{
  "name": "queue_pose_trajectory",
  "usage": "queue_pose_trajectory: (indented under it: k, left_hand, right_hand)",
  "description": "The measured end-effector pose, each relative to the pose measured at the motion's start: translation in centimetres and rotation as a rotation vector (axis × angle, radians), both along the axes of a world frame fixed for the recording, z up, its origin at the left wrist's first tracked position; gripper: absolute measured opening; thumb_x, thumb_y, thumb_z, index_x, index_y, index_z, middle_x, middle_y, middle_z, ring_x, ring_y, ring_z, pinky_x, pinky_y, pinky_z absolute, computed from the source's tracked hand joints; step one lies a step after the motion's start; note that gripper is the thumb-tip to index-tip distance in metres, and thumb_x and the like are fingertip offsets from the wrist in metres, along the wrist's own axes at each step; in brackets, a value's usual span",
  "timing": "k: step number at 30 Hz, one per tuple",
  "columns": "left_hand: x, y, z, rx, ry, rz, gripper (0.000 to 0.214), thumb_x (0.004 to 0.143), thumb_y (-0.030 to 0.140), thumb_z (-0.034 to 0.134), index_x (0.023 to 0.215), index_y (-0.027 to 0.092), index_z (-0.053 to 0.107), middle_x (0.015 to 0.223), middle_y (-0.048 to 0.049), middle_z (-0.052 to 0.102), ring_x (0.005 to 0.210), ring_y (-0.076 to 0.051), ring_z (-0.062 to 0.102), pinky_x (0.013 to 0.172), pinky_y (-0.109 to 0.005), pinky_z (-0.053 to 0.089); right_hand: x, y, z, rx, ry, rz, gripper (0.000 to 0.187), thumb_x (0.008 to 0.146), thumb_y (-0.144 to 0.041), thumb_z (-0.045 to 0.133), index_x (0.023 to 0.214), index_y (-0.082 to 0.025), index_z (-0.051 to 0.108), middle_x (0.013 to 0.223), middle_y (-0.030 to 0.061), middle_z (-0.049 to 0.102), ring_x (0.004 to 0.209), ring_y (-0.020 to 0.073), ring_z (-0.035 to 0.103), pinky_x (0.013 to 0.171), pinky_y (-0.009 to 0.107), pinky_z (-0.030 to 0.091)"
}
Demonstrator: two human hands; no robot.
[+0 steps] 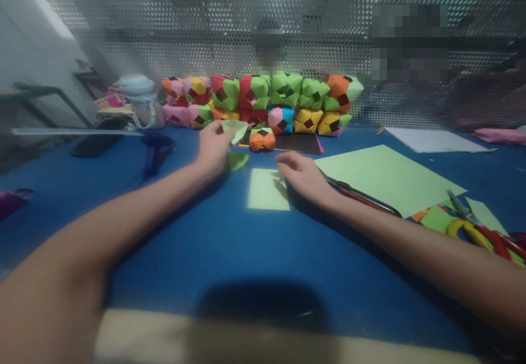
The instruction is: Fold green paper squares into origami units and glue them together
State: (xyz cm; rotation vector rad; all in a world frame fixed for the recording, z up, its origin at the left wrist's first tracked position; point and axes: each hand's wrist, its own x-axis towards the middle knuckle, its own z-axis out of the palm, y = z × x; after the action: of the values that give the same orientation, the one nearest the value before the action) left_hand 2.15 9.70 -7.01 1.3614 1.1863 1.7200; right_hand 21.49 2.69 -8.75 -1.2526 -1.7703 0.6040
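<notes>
My left hand [214, 147] is closed on a folded piece of pale green paper [236, 130], raised a little above the blue table. Just below it lies a smaller folded green paper piece [237, 160]. A square of light green paper [267, 191] lies flat in front of me. My right hand [302, 173] hovers at the square's right edge with loosely curved fingers and nothing visible in them; whether the fingertips touch the paper I cannot tell. Behind both hands sits a small orange folded-paper ball [262, 140].
Stacked colourful folded-paper balls [286, 88] stand at the back. Right of my hand lie a large green sheet [382, 177], a dark-red cutter-like tool [365, 198] and scissors [472, 229]. At left are a glue gun [156, 144], a phone [101, 138] and a bottle [142, 101].
</notes>
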Motion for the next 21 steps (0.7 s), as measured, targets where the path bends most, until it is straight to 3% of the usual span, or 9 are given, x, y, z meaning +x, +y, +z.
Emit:
queue_pose_trajectory:
  k: [5, 9, 12, 15, 21]
  left_hand:
    - [-1.5, 1.3, 1.3, 0.112, -0.114, -0.002, 0.009, 0.062, 0.008, 0.057, 0.067, 0.015, 0.058, 0.069, 0.0, 0.062, 0.06, -0.011, 0.056, 0.058, -0.024, 0.046]
    - [-2.2, 1.9, 1.7, 0.127, -0.07, 0.034, 0.01, 0.062, 0.008, 0.057, 0.067, 0.017, 0.056, 0.068, 0.0017, 0.061, 0.061, -0.011, 0.057, 0.058, -0.024, 0.045]
    - [-2.4, 2.1, 1.7, 0.121, -0.05, 0.03, 0.009, 0.063, 0.009, 0.057, 0.067, 0.017, 0.056, 0.067, 0.0015, 0.06, 0.06, -0.011, 0.056, 0.058, -0.024, 0.044]
    - [-2.2, 1.7, 1.7, 0.112, -0.049, -0.002, 0.007, 0.064, 0.01, 0.055, 0.068, 0.016, 0.057, 0.067, 0.0015, 0.06, 0.058, -0.01, 0.053, 0.057, -0.022, 0.044]
    - [-1.8, 0.9, 1.0, 0.064, -0.015, -0.032, 0.007, 0.064, 0.011, 0.053, 0.069, 0.015, 0.056, 0.064, 0.0026, 0.058, 0.056, -0.009, 0.052, 0.055, -0.022, 0.043]
  right_hand:
    - [-3.4, 3.2, 0.6, -0.04, -0.187, 0.089, 0.016, 0.075, -0.02, 0.058, 0.089, -0.015, 0.065, 0.099, 0.0105, 0.068, 0.086, 0.0204, 0.061, 0.078, 0.035, 0.046]
    - [-6.6, 5.9, -0.4, -0.118, -0.121, 0.121, 0.025, 0.067, -0.022, 0.067, 0.09, -0.014, 0.063, 0.088, 0.0085, 0.067, 0.077, 0.0178, 0.061, 0.071, 0.03, 0.046]
    - [-7.8, 7.1, -1.1, -0.145, -0.086, 0.128, 0.013, 0.063, -0.012, 0.066, 0.076, -0.014, 0.062, 0.075, 0.0035, 0.065, 0.07, 0.0148, 0.059, 0.067, 0.027, 0.045]
    - [-7.8, 7.1, -0.9, -0.153, -0.057, 0.146, 0.006, 0.065, -0.009, 0.06, 0.064, -0.015, 0.059, 0.064, 0.0001, 0.061, 0.062, 0.0119, 0.055, 0.062, 0.025, 0.043]
    - [-5.6, 5.1, 1.3, -0.123, 0.009, 0.102, 0.007, 0.069, -0.012, 0.054, 0.063, -0.016, 0.056, 0.057, -0.0026, 0.054, 0.055, 0.0101, 0.05, 0.057, 0.025, 0.04]
